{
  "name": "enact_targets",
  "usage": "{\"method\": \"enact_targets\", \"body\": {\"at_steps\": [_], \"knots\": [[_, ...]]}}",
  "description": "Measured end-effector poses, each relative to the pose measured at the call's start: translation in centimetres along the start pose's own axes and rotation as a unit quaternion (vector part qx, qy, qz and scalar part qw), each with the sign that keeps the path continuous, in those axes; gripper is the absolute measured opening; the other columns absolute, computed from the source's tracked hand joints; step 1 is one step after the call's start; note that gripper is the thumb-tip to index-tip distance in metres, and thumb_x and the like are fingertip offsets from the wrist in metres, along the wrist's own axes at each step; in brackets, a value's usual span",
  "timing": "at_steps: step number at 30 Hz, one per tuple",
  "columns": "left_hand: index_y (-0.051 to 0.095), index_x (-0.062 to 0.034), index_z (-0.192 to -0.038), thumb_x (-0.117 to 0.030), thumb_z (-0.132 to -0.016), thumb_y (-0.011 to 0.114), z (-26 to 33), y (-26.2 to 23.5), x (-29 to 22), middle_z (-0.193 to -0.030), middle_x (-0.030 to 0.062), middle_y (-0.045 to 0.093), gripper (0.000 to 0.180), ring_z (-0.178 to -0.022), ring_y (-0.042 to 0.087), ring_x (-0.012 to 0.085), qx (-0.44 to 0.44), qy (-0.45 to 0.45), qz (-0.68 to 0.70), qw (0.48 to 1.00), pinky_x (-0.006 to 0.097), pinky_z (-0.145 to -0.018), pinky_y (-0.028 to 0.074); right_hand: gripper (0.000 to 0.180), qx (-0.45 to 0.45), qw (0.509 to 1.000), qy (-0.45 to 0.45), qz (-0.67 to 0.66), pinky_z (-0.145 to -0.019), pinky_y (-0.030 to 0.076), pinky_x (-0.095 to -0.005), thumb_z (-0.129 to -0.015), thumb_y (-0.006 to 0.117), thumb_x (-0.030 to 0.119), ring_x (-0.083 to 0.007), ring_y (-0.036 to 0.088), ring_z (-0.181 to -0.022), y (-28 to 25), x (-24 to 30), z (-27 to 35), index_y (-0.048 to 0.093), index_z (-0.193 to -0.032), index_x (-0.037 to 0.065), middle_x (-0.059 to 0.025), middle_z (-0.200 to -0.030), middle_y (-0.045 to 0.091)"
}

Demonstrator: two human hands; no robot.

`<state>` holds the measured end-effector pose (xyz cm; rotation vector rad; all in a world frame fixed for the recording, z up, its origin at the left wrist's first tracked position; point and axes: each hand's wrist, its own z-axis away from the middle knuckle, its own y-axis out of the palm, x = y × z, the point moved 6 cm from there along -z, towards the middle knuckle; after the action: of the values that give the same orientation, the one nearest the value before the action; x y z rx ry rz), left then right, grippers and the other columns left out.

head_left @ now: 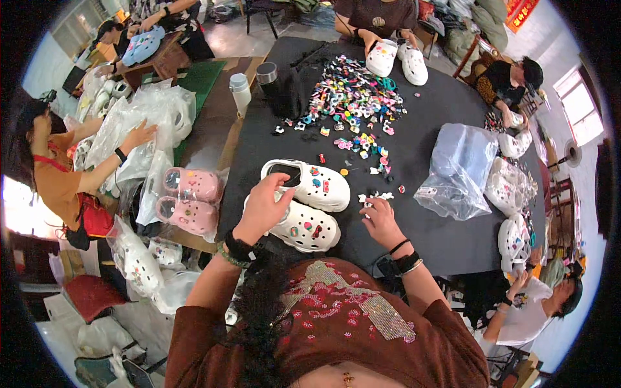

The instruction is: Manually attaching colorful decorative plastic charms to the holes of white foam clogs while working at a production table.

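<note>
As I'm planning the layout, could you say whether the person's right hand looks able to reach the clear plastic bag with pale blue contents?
Probably yes: the right hand is left of the clear plastic bag, with nothing tall apparently between them on the black tabletop.

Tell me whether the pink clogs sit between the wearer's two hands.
No, the pink clogs lie to the left of the left hand.

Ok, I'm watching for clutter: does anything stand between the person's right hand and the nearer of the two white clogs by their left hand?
Nothing visible does: only black tabletop shows between the right hand and the nearer white clog. Small white pieces show just beyond the hand, off that path.
</note>
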<state>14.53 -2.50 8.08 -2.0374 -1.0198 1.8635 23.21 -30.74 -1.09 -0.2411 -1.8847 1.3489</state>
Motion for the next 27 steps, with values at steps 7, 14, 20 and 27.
{"method": "enact_targets", "body": {"at_steps": [7,14,20,27], "knots": [[0.062,0.0057,-0.099,-0.031,-0.082,0.068,-2.8,5.3,3.9,-0.092,0.0207,0.066,0.041,-0.086,0.064,0.0335,0.093,-0.020,-0.039,0.995,0.039,-0.075,0.050,0.024,0.006,0.999,0.028,-0.033,-0.094,0.042,-0.0430,-0.076,0.067,0.007,-0.0303,0.049,-0.112,1.1,-2.3,1.6,0.062,-0.099,0.009,-0.0097,-0.115,0.055],[0.066,0.0033,-0.094,-0.042,-0.076,0.073,-5.7,7.7,6.4,-0.083,0.0160,0.068,0.049,-0.075,0.065,0.0250,0.302,-0.181,-0.102,0.930,0.033,-0.069,0.049,0.018,0.003,0.997,0.053,-0.054,-0.091,0.044,-0.0421,-0.076,0.066,0.007,-0.0325,0.053,-0.105,2.4,-4.1,3.1,0.063,-0.094,0.006,-0.0119,-0.108,0.059],[0.066,0.0039,-0.100,-0.042,-0.070,0.076,-4.8,9.4,10.0,-0.097,0.0202,0.068,0.056,-0.090,0.066,0.0308,0.301,-0.141,-0.054,0.942,0.038,-0.079,0.051,0.016,-0.018,0.997,0.046,-0.063,-0.089,0.045,-0.0409,-0.076,0.064,0.006,-0.0325,0.054,-0.100,2.3,-4.1,3.0,0.062,-0.092,0.004,-0.0126,-0.105,0.059],[0.062,0.0026,-0.111,-0.011,-0.073,0.073,-5.4,10.3,8.5,-0.102,0.0128,0.068,0.041,-0.094,0.065,0.0202,0.319,-0.197,0.138,0.917,0.031,-0.084,0.049,0.010,-0.019,0.995,0.073,-0.067,-0.084,0.047,-0.0405,-0.079,0.061,0.007,-0.0324,0.056,-0.093,0.8,-4.5,1.4,0.062,-0.088,0.005,-0.0132,-0.092,0.059]]}}
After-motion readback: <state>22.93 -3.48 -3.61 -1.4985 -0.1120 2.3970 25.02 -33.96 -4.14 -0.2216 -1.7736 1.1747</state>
